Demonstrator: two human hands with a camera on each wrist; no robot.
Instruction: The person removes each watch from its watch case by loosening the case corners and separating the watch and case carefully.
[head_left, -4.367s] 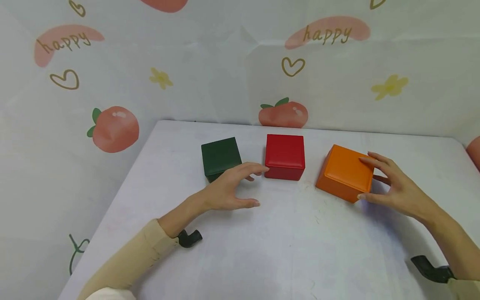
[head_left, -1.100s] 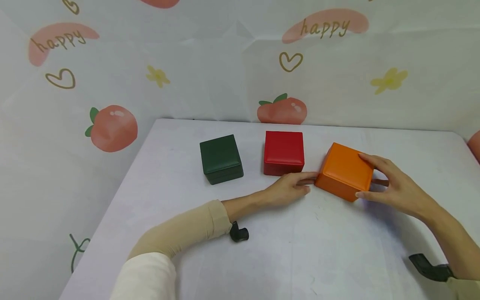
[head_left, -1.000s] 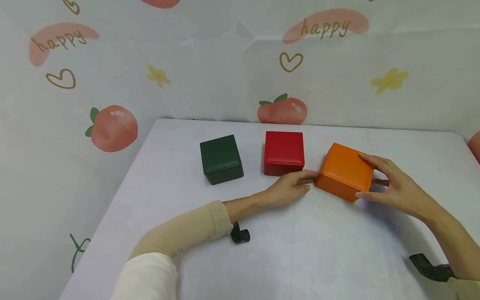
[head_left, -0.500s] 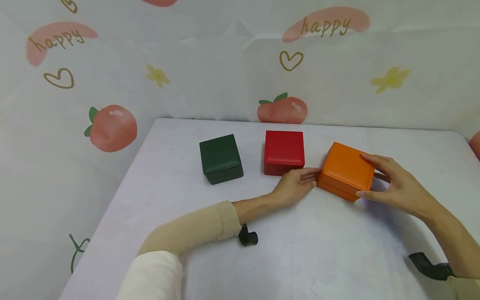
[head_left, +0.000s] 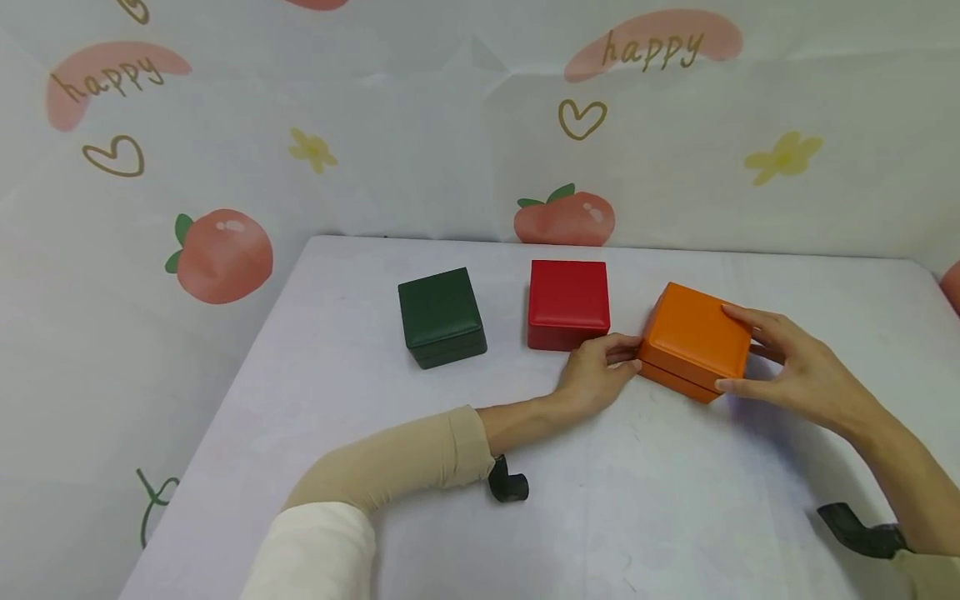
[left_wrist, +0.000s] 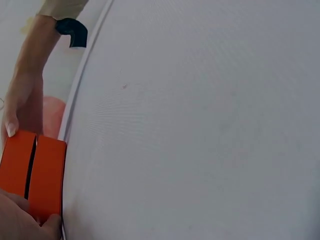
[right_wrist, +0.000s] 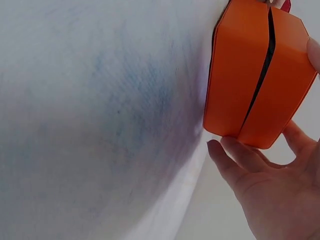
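Observation:
An orange lidded box (head_left: 693, 333) sits at the table's right, turned at an angle. A thin dark gap runs between its lid and base, plain in the left wrist view on the box (left_wrist: 47, 172) and in the right wrist view. My left hand (head_left: 596, 379) holds the box's left corner with thumb and fingertips. Around the right side, my right hand (head_left: 810, 375) grips it, one finger over the lid's edge and the thumb at the front corner. A red box (head_left: 568, 304) stands just behind my left fingers, and a green box (head_left: 442, 317) further left; both are closed.
The white table (head_left: 637, 508) ends at a back edge against a printed cloth backdrop (head_left: 420, 125). Black curved pieces (head_left: 510, 483) stick out at both wrists, low over the tabletop.
My left hand has moved right from near the green and red boxes to the orange box, and its fingers have bent at the corner. A slit has opened under the orange lid. My right hand stays put.

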